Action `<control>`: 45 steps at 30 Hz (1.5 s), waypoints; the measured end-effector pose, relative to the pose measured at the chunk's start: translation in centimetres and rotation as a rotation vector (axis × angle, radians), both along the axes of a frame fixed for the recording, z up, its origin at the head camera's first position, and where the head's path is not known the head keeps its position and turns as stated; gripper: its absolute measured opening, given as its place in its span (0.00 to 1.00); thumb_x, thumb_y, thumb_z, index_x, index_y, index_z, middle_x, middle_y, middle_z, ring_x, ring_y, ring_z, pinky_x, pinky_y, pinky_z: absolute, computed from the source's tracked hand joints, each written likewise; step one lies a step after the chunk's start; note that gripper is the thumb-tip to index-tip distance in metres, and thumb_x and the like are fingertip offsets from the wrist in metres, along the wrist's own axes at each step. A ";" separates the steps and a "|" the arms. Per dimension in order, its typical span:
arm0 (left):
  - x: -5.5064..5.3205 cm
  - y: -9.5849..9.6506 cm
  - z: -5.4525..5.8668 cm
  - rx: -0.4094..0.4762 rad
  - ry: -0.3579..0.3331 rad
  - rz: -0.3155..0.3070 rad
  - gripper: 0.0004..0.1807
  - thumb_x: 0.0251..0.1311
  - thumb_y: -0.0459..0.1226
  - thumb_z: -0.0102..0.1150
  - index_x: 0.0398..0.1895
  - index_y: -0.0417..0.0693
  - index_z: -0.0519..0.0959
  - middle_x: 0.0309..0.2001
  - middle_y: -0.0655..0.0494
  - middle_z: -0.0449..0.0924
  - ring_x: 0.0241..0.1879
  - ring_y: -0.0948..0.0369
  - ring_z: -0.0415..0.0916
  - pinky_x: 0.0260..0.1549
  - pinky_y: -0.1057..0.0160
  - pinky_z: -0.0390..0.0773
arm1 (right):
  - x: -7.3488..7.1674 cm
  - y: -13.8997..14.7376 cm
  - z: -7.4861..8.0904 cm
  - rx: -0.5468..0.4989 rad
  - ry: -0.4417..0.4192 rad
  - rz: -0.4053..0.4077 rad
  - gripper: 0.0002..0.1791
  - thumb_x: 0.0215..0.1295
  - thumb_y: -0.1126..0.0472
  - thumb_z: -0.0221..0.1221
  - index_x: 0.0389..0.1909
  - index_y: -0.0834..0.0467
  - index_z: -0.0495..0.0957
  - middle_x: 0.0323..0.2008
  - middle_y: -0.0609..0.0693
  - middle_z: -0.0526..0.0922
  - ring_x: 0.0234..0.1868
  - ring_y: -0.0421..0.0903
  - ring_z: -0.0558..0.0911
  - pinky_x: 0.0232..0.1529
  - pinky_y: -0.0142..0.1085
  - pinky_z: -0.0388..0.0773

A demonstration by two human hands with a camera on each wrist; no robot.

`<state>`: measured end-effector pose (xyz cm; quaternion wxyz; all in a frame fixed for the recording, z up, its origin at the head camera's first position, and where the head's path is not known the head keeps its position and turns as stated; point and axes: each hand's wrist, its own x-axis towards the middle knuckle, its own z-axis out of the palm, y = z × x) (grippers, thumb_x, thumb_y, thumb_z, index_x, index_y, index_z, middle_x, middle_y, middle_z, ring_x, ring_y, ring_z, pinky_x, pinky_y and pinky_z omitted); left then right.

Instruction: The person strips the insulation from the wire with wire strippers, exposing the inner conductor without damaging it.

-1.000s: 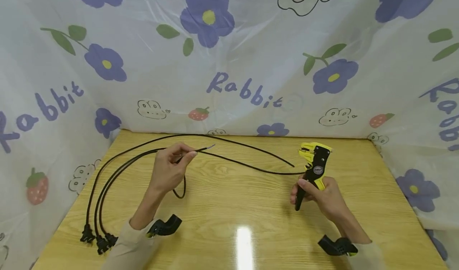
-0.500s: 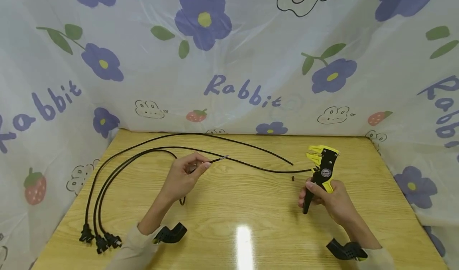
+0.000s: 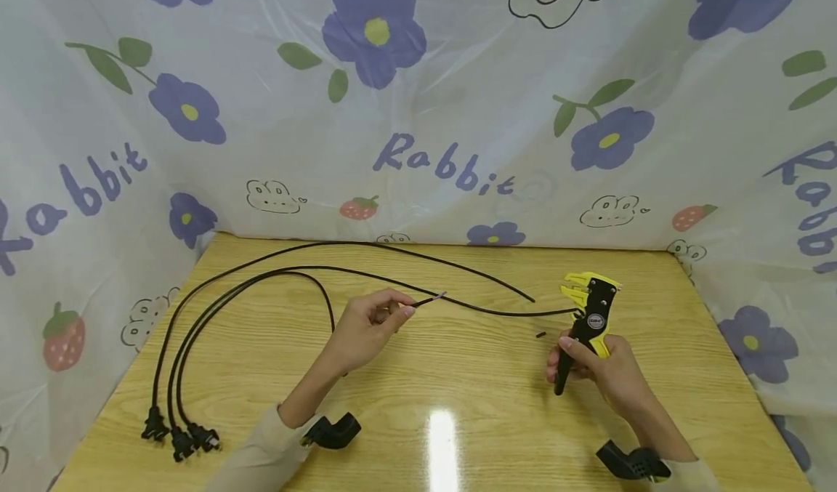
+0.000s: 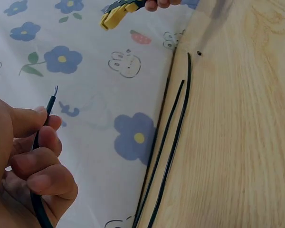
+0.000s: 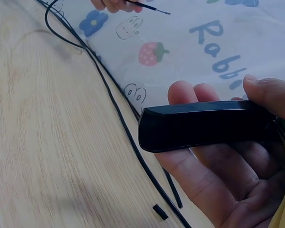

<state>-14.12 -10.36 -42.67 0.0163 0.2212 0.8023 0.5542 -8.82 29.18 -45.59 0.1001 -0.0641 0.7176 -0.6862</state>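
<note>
My left hand (image 3: 369,328) pinches a black cable (image 4: 48,110) near its end between thumb and fingers. Thin bare wires (image 4: 56,90) stick out past the jacket at the tip. In my right hand (image 3: 604,372) is a black and yellow wire stripper (image 3: 596,304), its yellow jaws parted, pointing left and holding nothing visible. The right wrist view shows its black handle (image 5: 204,126) lying across my fingers. A short black piece of cable jacket (image 3: 540,335) lies on the table just left of the stripper, touched by neither hand.
Two more black cables (image 3: 458,261) curve across the back of the wooden table (image 3: 458,376); one end passes behind the stripper. Black plugs (image 3: 182,442) lie together at the front left. A patterned curtain (image 3: 445,99) borders the table behind and at the sides.
My left hand has moved right with the cable end, toward the stripper. The stripper has shifted slightly right and down. A short jacket piece has dropped onto the table and turned.
</note>
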 end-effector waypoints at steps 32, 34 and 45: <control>-1.0 4.6 -3.2 -0.285 -0.039 -0.251 0.14 0.74 0.37 0.58 0.58 0.49 0.84 0.36 0.50 0.86 0.26 0.65 0.76 0.24 0.68 0.73 | 0.7 3.2 -1.3 0.004 -0.035 -0.090 0.22 0.81 0.57 0.53 0.50 0.77 0.74 0.35 0.51 0.90 0.36 0.51 0.91 0.42 0.47 0.87; -1.2 4.9 -3.4 -0.304 -0.034 -0.254 0.14 0.75 0.37 0.58 0.58 0.50 0.84 0.37 0.51 0.86 0.29 0.65 0.77 0.27 0.67 0.75 | 0.7 3.3 -1.3 0.003 -0.036 -0.092 0.22 0.81 0.57 0.53 0.50 0.77 0.74 0.35 0.51 0.90 0.36 0.51 0.91 0.42 0.46 0.87; -1.4 6.0 -4.1 -0.378 -0.025 -0.308 0.13 0.72 0.33 0.60 0.57 0.45 0.84 0.35 0.56 0.84 0.25 0.69 0.73 0.28 0.69 0.74 | 1.0 3.9 -1.8 -0.017 -0.024 -0.087 0.22 0.81 0.58 0.52 0.50 0.78 0.74 0.36 0.51 0.90 0.37 0.51 0.91 0.42 0.47 0.87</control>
